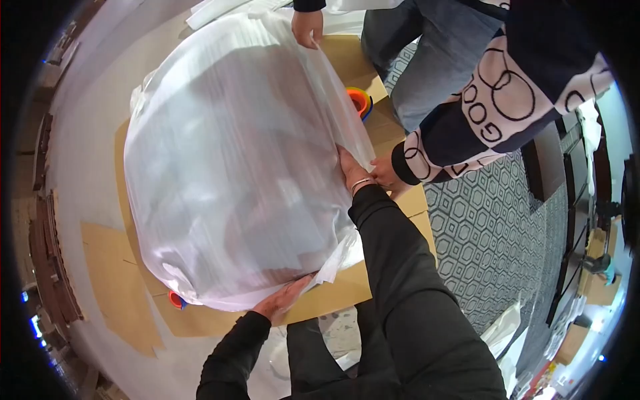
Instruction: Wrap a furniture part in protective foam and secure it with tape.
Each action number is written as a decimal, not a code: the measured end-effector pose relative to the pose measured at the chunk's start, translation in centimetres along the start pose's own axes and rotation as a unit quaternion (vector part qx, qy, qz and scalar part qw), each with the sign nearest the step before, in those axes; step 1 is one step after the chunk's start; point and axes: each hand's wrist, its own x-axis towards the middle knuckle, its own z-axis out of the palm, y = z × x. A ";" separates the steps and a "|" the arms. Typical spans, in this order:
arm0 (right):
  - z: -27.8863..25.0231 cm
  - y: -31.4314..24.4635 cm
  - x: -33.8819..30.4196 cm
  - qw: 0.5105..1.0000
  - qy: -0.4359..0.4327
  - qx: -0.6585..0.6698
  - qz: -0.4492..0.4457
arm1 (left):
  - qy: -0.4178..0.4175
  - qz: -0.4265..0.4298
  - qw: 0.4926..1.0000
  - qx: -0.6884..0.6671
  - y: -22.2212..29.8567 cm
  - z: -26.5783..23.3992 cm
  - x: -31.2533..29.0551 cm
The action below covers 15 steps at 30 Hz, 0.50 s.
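Note:
A large, broad piece with rounded corners lies before me, covered in white see-through wrapping film point(233, 160); what is inside cannot be made out. At the near edge my left hand point(285, 299) is closed on the film, fingertips partly hidden by it, beside a loose white flap point(337, 260). My right hand point(349, 168) grips the film at the right edge, its fingers partly covered. Next to it a co-worker's hand point(388, 175) holds the same edge. Their other hand point(307, 28) pinches the film at the far right corner.
Cardboard point(200, 321) lies under the wrapped piece, with another cardboard sheet point(117, 287) at the left. Round orange-and-blue pieces show at the right edge point(360, 101) and near left corner point(177, 299). A patterned grey carpet point(487, 233) extends to the right, where the co-worker stands.

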 end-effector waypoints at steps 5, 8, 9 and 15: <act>-2.3 3.3 5.9 0.995 0.063 -0.043 -0.057 | 0.011 0.013 1.000 0.010 -1.2 0.1 -0.1; -3.3 4.8 8.9 0.990 0.124 -0.025 -0.064 | 0.022 0.005 1.000 0.022 -2.0 -0.1 0.4; -3.5 5.2 9.3 0.987 0.135 -0.043 -0.072 | 0.019 -0.009 1.000 0.015 -2.3 -0.1 0.6; -3.9 5.1 6.9 0.961 0.153 -0.198 -0.116 | 0.027 0.013 0.999 0.029 -4.1 0.1 1.2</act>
